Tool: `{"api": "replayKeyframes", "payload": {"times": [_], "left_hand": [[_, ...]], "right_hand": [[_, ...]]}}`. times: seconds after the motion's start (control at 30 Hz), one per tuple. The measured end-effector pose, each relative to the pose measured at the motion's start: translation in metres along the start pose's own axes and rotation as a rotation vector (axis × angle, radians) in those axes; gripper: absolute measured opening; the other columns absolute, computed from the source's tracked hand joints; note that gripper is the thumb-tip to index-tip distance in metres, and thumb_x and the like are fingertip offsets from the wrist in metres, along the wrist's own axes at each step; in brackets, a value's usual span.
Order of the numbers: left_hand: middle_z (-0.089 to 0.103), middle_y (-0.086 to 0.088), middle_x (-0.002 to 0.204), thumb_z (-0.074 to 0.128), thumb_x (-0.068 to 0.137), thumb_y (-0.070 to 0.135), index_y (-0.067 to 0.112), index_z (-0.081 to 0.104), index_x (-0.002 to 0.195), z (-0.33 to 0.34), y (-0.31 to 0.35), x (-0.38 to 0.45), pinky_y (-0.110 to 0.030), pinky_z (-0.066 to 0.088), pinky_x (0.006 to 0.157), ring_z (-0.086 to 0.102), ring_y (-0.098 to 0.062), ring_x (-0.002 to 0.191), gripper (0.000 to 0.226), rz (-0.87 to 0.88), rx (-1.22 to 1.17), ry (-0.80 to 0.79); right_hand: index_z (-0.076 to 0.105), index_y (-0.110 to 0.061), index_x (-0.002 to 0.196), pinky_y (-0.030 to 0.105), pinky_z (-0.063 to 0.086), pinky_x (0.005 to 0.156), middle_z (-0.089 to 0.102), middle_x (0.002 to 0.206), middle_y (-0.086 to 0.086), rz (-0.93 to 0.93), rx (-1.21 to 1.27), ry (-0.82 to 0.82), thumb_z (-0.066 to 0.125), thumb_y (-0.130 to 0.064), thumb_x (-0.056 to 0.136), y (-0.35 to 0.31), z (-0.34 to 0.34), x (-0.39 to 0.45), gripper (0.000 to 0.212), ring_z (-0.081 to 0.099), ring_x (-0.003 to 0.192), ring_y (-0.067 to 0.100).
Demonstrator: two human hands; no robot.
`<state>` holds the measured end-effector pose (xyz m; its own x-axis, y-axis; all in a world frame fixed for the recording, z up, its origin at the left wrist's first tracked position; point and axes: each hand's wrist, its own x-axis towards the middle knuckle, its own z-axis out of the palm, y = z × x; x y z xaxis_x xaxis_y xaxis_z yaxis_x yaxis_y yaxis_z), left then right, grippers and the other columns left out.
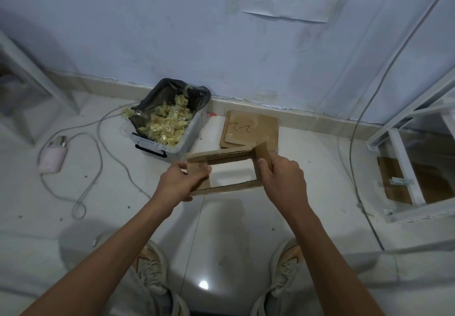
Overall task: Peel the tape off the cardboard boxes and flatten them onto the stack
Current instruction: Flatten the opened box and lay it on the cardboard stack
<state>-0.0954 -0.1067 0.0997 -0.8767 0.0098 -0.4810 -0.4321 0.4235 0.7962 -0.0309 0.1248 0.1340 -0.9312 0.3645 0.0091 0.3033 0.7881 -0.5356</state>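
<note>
**Open box held between both hands, stack waiting beyond**

The left hand (183, 180) grips the left end of a small cardboard box (222, 170), fingers curled round its wall. The right hand (280, 175) holds the right end the same way, thumb and fingers pinching the upright end flap. Between the two grips the box is an open sleeve with both faces open: the floor (221, 241) shows straight through it, so top and bottom flaps appear to be freed already. I cannot tell whether any tape is left on it.

Just beyond the right grip, on the floor against the wall, lies the stack of flattened cardboard (251, 128), its top sheet marked with handwriting. Beyond the left grip stands a clear bin (170, 128) lined with a black bag and full of crumpled tape.

Judging from this, the peeling on this box looks done; collapsing the sleeve flat and laying it on the stack remains. More cardboard (394, 180) lies far right under a white frame.
</note>
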Motion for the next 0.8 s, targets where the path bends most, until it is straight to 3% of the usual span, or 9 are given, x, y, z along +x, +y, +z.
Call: {"api": "replayKeyframes", "payload": {"times": [0.1,0.17,0.27,0.43,0.53,0.6,0.73,0.8], "left_hand": [[0.075,0.008,0.092,0.089,0.072,0.05,0.032,0.069,0.101,0.002,0.0,0.003,-0.032,0.058,0.071,0.07,-0.011,0.089,0.04,0.063,0.062,0.052],[0.076,0.011,0.082,0.086,0.072,0.045,0.032,0.076,0.088,0.0,-0.003,0.007,-0.03,0.054,0.071,0.071,-0.012,0.086,0.023,0.087,0.112,0.042],[0.075,0.01,0.075,0.079,0.073,0.038,0.029,0.078,0.08,-0.003,-0.005,0.008,-0.032,0.055,0.071,0.073,-0.016,0.085,0.011,0.101,0.131,0.032],[0.078,0.004,0.081,0.085,0.067,0.055,0.023,0.078,0.09,-0.004,-0.006,0.003,-0.038,0.06,0.078,0.074,-0.015,0.08,0.041,0.076,0.084,-0.036],[0.076,0.005,0.081,0.086,0.067,0.038,0.029,0.072,0.082,-0.009,-0.008,0.002,-0.043,0.059,0.085,0.072,-0.018,0.084,0.022,0.064,0.072,0.113],[0.075,0.005,0.078,0.083,0.067,0.037,0.027,0.071,0.08,-0.009,-0.006,0.003,-0.042,0.06,0.083,0.072,-0.018,0.083,0.02,0.056,0.085,0.147],[0.074,-0.004,0.082,0.075,0.084,0.024,0.015,0.073,0.096,-0.008,0.006,0.005,-0.042,0.064,0.078,0.072,-0.022,0.082,0.015,-0.02,0.056,-0.003],[0.071,-0.004,0.091,0.066,0.092,0.023,0.015,0.07,0.101,-0.005,0.01,0.002,-0.038,0.063,0.075,0.07,-0.021,0.087,0.013,0.055,0.116,-0.021]], "right_hand": [[0.06,-0.02,0.089,0.024,0.03,0.053,0.059,0.07,-0.007,-0.016,0.042,0.005,0.05,-0.032,0.108,-0.002,0.003,-0.004,0.025,0.054,0.062,0.009],[0.062,-0.02,0.09,0.024,0.037,0.055,0.06,0.072,-0.009,-0.023,0.079,0.01,0.052,-0.034,0.108,-0.002,0.004,-0.004,0.025,0.056,0.063,0.008],[0.068,-0.015,0.084,0.039,0.055,0.06,0.064,0.068,-0.006,-0.028,0.132,0.033,0.055,-0.037,0.106,0.001,0.005,-0.001,0.033,0.061,0.063,0.016],[0.074,-0.012,0.083,0.039,0.057,0.065,0.068,0.068,0.0,-0.058,0.19,0.04,0.059,-0.036,0.104,-0.007,0.003,-0.005,0.035,0.062,0.064,0.018],[0.076,-0.012,0.083,0.038,0.058,0.067,0.071,0.071,0.002,-0.07,0.186,-0.006,0.059,-0.039,0.103,-0.01,0.001,-0.005,0.038,0.064,0.066,0.019],[0.074,-0.012,0.08,0.04,0.058,0.066,0.07,0.07,0.003,-0.063,0.18,-0.022,0.058,-0.04,0.103,-0.009,0.0,-0.003,0.04,0.064,0.066,0.019],[0.074,-0.009,0.083,0.047,0.063,0.068,0.07,0.072,0.004,0.016,0.164,-0.033,0.059,-0.042,0.102,0.0,0.002,0.002,0.042,0.067,0.065,0.021],[0.073,-0.009,0.084,0.048,0.064,0.066,0.07,0.072,0.004,0.075,0.216,-0.009,0.059,-0.039,0.104,0.006,0.002,0.004,0.039,0.069,0.066,0.021]]}}
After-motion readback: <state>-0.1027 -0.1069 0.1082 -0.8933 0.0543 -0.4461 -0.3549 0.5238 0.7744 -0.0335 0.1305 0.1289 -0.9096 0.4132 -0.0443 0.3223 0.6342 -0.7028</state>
